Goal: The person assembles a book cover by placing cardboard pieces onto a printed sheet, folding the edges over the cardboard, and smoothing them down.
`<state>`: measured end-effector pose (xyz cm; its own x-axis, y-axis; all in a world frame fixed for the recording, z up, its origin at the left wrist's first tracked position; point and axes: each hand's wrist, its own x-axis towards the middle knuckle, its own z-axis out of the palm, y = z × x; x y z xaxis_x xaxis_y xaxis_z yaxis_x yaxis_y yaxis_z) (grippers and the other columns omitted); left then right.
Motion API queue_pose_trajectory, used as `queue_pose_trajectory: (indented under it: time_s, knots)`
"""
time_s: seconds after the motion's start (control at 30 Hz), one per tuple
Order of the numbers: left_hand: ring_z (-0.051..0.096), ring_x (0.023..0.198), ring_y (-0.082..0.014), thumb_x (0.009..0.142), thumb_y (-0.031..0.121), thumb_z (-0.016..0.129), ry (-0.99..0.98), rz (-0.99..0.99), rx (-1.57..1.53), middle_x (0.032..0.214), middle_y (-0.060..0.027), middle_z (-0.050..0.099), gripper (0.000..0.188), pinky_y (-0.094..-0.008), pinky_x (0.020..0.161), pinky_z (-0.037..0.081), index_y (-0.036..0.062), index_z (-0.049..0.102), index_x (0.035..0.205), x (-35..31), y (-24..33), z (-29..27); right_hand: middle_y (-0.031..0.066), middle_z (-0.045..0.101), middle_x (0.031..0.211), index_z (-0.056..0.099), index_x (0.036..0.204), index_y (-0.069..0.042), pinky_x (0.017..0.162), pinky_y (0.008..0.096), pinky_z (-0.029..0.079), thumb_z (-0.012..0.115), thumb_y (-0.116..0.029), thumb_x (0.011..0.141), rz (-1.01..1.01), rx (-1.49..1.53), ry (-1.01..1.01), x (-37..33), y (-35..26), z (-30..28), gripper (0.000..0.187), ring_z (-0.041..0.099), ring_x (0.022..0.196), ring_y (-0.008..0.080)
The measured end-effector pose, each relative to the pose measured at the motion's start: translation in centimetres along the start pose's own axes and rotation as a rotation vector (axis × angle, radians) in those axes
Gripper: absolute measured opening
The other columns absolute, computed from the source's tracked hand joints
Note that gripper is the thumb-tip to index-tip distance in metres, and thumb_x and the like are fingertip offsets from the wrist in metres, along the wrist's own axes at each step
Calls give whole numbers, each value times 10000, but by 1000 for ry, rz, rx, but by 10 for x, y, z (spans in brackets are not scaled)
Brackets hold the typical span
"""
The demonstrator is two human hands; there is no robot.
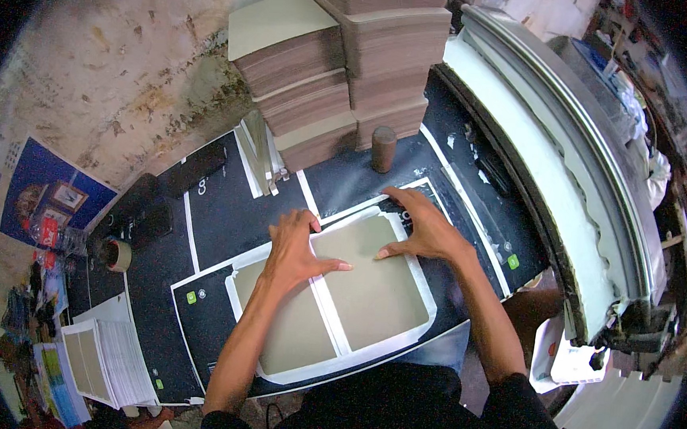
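Two flat grayish-tan boards, the left board point(295, 343) & the right board point(377, 308), lie side by side on a white sheet point(330, 317) atop a black counter point(155, 281), ctr of frame. The sheet shows as a border around the pair & as a narrow strip btwn them. L grip point(289, 258) is released, fingers spread: thumb across the strip & onto the right board, fingertips bent nr the sheet's upper edge. R grip point(431, 235) is likewise released & spread, thumb on the right board's upper R part, fingers reaching to the sheet's upper R corner. Upper ctr of frame, tall board stacks point(394, 63) stand on the counter w/ an upright brown cylinder point(383, 149) just beside. Mid-L: a tape roll point(123, 257). Lower L: a pile of white sheets point(122, 358). Lower R: a white plastic basket point(568, 366).
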<state>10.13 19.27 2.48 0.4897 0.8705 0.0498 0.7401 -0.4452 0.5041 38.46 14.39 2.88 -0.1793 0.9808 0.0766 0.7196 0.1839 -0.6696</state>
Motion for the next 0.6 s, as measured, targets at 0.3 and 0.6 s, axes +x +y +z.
queue_pose_trajectory:
  time_s: [0.3, 0.6]
  knots:
    - [601, 1072, -335, 505, 509, 993, 107, 83, -97, 1101, -127, 636, 892, -489, 935, 391, 74, 617, 1188, -10, -3, 10, 179, 605, 1245, 599, 1349, -61, 1011, 480, 487, 989, -433, 467, -451, -214, -341, 77, -21, 24, 1034, 587, 1208, 385]
    - [586, 1112, -364, 768, 460, 868, 38, 98, 81, 1215, -159, 616, 608, -488, 909, 489, 29, 680, 1155, -31, 13, 10, 193, 577, 1314, 545, 1402, -10, 1074, 489, 474, 867, -459, 751, -356, -322, -263, 19, -22, 22, 853, 523, 1283, 396]
